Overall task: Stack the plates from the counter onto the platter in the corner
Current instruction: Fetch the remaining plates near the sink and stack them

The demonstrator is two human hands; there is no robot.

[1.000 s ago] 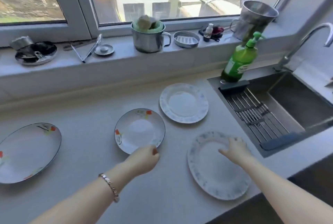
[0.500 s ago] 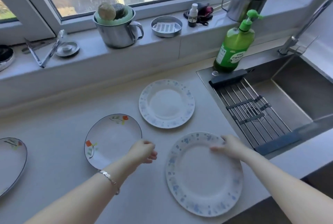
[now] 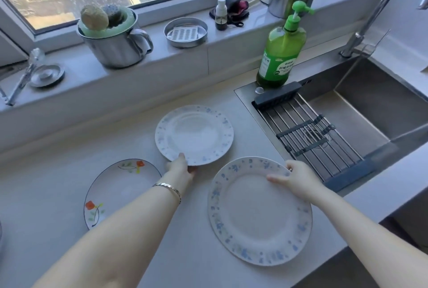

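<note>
Since a moment ago my left hand (image 3: pixel 179 169) has moved away from the oval white plate with red flowers and a dark rim (image 3: pixel 120 189) and has reached forward to the smaller round white plate with blue speckles (image 3: pixel 194 134); my thumb now lies on its near edge and the other fingers are hidden under it, so the hand is closed on this plate. My right hand (image 3: pixel 295 177) stays where it was, on the far right edge of the larger round white plate with blue flowers (image 3: pixel 259 212), with the fingers over the rim and the thumb on the inner surface, gripping it. This larger plate lies near the front edge of the pale grey counter (image 3: pixel 58 195), just beside the steel sink (image 3: pixel 370 111) with its wire drying rack (image 3: pixel 310 134). The flowered oval plate lies flat on the counter to the left, partly under my left forearm. Behind, a green soap bottle with a pump (image 3: pixel 281 56) stands at the corner of the sink, and a steel mug holding sponges (image 3: pixel 113 42) stands on the window sill (image 3: pixel 185 60). I cannot see the platter.
</note>
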